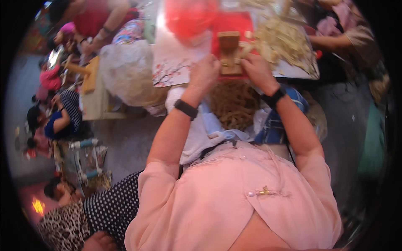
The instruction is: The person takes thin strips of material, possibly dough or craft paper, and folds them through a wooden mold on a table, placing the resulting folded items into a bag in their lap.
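A wooden block-like tool [229, 42] stands on a red mat [247, 23] at the table's near edge. My left hand [205, 72] is closed beside the tool's left side; its fingertips point away from me, so what it holds is hidden. Pinched in my right hand [258, 71], at the tool's right side, is a pale strip [247, 49]. To the right lies a heap of pale, flat strips [287, 44]. Below my hands, between my forearms, a mass of brownish strips [235, 104] sits at my lap.
A red plastic bag [190, 19] lies at the far side of the white tabletop [180, 62]. A large clear plastic bag [127, 73] bulges at the left, near a wooden stand [90, 75]. Other people sit close by on the left and right.
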`<move>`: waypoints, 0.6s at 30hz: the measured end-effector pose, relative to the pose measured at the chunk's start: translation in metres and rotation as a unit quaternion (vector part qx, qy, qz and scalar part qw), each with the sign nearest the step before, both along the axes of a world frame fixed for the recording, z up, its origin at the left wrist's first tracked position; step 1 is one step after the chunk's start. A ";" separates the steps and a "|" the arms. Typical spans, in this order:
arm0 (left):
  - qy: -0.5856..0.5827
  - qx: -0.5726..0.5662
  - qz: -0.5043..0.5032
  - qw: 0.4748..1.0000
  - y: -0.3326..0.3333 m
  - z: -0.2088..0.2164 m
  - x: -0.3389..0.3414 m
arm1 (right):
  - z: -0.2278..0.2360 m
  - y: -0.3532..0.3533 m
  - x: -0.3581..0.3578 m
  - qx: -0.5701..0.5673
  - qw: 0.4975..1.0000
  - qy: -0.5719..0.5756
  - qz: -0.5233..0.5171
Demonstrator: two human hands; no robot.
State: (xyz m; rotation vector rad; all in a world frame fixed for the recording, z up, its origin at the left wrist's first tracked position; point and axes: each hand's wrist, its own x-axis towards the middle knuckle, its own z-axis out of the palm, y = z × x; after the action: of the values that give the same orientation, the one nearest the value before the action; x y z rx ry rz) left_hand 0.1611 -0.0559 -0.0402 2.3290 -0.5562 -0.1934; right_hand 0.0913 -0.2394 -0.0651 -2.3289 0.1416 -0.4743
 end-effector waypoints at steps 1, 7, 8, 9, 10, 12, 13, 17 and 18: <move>0.026 0.002 -0.013 1.000 0.004 0.004 -0.008 | 0.005 -0.003 -0.009 0.044 0.999 0.008 0.001; 0.067 -0.202 -0.111 0.971 0.013 -0.005 -0.081 | 0.057 0.036 -0.069 0.096 0.992 -0.073 0.036; 0.269 -0.233 -0.136 0.924 0.016 -0.011 -0.089 | 0.063 0.053 -0.077 0.194 0.976 -0.077 0.055; 0.421 -0.301 -0.090 0.851 0.022 -0.004 -0.102 | 0.065 0.065 -0.086 0.211 0.973 -0.070 0.069; 0.558 -0.362 -0.046 0.745 0.025 0.004 -0.110 | 0.066 0.075 -0.092 0.227 0.969 -0.062 0.080; 0.587 -0.417 0.003 0.694 0.025 0.001 -0.108 | 0.064 0.089 -0.102 0.198 0.966 -0.094 0.134; 0.554 -0.482 -0.006 0.679 0.024 -0.018 -0.099 | 0.062 0.094 -0.106 0.172 0.961 -0.122 0.182; 0.494 -0.507 -0.012 0.706 0.021 -0.008 -0.095 | 0.063 0.096 -0.112 0.297 0.931 -0.030 0.210; 0.504 -0.493 -0.049 0.707 0.021 -0.008 -0.096 | 0.063 0.093 -0.110 0.295 0.931 -0.033 0.212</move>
State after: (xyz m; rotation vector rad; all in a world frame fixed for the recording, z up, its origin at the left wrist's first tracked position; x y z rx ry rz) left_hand 0.0655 -0.0349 -0.0480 0.8828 -0.1114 -0.8989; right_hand -0.0190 -0.1465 -0.0018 -1.6812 -0.2236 -0.2437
